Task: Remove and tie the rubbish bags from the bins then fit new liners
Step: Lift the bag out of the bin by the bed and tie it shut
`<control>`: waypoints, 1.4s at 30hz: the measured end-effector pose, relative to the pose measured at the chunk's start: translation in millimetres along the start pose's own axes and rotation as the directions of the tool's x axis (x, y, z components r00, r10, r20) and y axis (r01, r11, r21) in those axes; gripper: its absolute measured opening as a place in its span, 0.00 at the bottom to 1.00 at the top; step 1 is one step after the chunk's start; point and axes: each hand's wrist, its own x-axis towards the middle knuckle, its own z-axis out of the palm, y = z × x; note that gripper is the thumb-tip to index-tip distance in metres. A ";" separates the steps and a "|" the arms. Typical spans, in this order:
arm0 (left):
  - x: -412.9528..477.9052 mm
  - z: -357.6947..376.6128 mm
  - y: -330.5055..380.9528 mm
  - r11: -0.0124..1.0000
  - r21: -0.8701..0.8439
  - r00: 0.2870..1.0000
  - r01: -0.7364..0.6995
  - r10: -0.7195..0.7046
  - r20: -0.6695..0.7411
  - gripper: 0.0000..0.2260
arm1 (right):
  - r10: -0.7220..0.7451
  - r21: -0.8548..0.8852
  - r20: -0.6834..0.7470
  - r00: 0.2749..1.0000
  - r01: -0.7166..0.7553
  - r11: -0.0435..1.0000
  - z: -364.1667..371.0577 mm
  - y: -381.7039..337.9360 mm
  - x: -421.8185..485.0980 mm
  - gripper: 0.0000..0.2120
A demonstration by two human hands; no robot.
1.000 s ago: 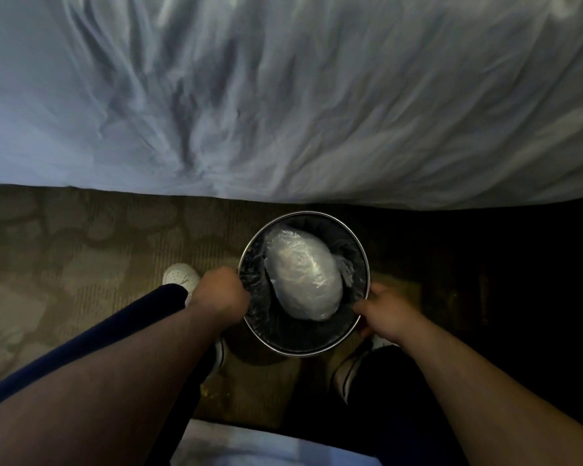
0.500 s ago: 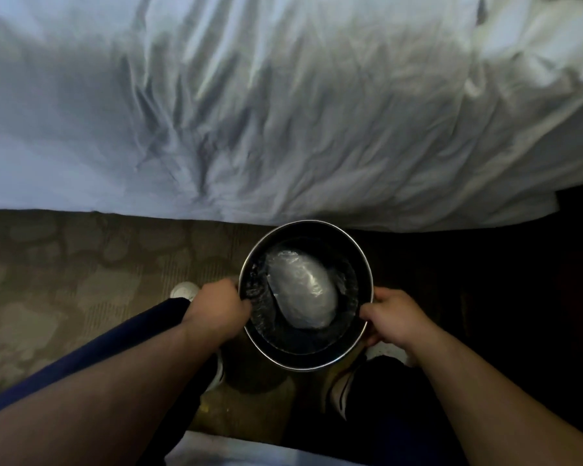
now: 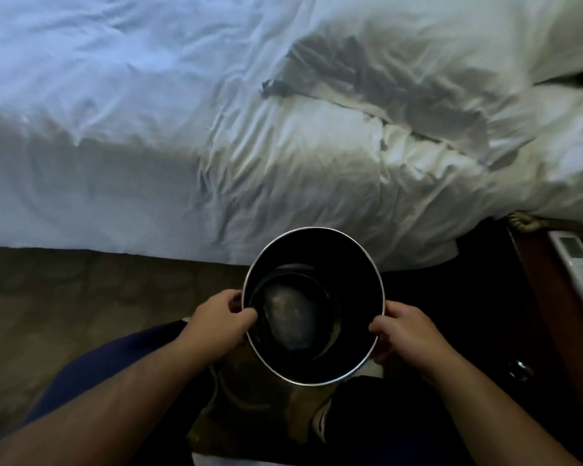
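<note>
Head view looks down on a round metal bin (image 3: pixel 350 280) with a bright rim and a dark inside, held between two bare hands. At the bin's left rim the left hand (image 3: pixel 221 322) is clenched on the edge, thumb and curled fingers closing over the metal; whether it also pinches the dark liner there cannot be told. At the bin's right rim the right hand (image 3: pixel 403 334) grasps the edge, fingers wrapped round the outside wall and thumb on top. Deep inside the bin, towards its left half, lies a pale, cloudy rubbish bag (image 3: pixel 288 317) bunched into a rounded bundle, with folds of black liner (image 3: pixel 266 290) circling it. Whether the bin's base touches the floor is hidden. Beyond the bin, filling the upper part of the view, is a bed with a rumpled white duvet (image 3: pixel 148 129), and up and to the right of the bin lies a white pillow (image 3: pixel 418 45). Left of the bin is patterned brown carpet (image 3: pixel 81 297). Right of the bin a reddish wooden bedside tabletop (image 3: pixel 549 314) carries a white remote control (image 3: pixel 579 270). Below the bin a white shoe (image 3: pixel 320 422) shows between dark trouser legs (image 3: pixel 115 361)
</note>
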 end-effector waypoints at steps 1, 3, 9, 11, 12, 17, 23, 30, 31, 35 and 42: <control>-7.6 -2.1 7.3 1.000 -0.002 0.999 -0.028 0.028 -0.016 0.15 | -0.006 0.015 -0.009 1.000 0.006 1.000 -2.9 -2.3 -13.2 0.07; -19.0 -4.8 20.5 0.995 -0.036 0.995 -0.096 0.094 -0.035 0.14 | -0.014 0.034 -0.034 0.999 0.016 0.999 -8.1 -4.7 -36.3 0.07; -36.4 3.0 44.5 0.959 -0.123 0.965 -0.256 0.261 0.023 0.18 | 0.011 0.148 -0.207 0.978 0.020 0.989 -18.0 13.2 -72.0 0.07; -38.1 5.7 41.5 0.960 -0.098 0.964 -0.262 0.264 0.014 0.20 | 0.069 0.261 -0.299 0.952 0.012 0.965 -14.8 25.8 -68.4 0.06; -38.5 6.8 37.7 0.962 -0.073 0.965 -0.262 0.263 0.005 0.20 | 0.112 0.332 -0.331 0.937 0.005 0.943 -12.1 31.3 -66.2 0.06; -34.7 8.4 14.9 0.978 0.054 0.980 -0.199 0.199 0.018 0.19 | 0.333 0.651 -0.388 0.859 0.000 0.759 2.5 46.5 -54.3 0.09; -23.9 2.5 0.3 0.987 0.109 0.991 -0.116 0.108 0.076 0.19 | 0.419 0.730 -0.416 0.807 0.021 0.683 20.2 49.0 -28.6 0.11; -26.6 -15.7 1.8 0.903 -0.397 0.977 0.163 -0.092 0.192 0.30 | 0.148 0.510 -0.374 0.916 0.070 0.857 83.3 19.2 -4.0 0.08; -27.4 -19.7 0.2 0.881 -0.436 0.976 0.186 -0.114 0.187 0.27 | 0.105 0.463 -0.334 0.937 0.065 0.884 94.6 12.4 0.2 0.10; -26.1 -26.4 -17.3 0.726 -0.641 0.959 0.248 -0.277 0.057 0.12 | -0.043 0.350 -0.100 0.994 0.076 0.934 123.2 -3.0 25.9 0.22; -18.1 -6.7 -36.9 0.287 -0.947 0.864 0.146 -0.504 -0.019 0.17 | 0.015 0.276 -0.154 0.988 0.028 0.961 123.3 15.5 81.1 0.17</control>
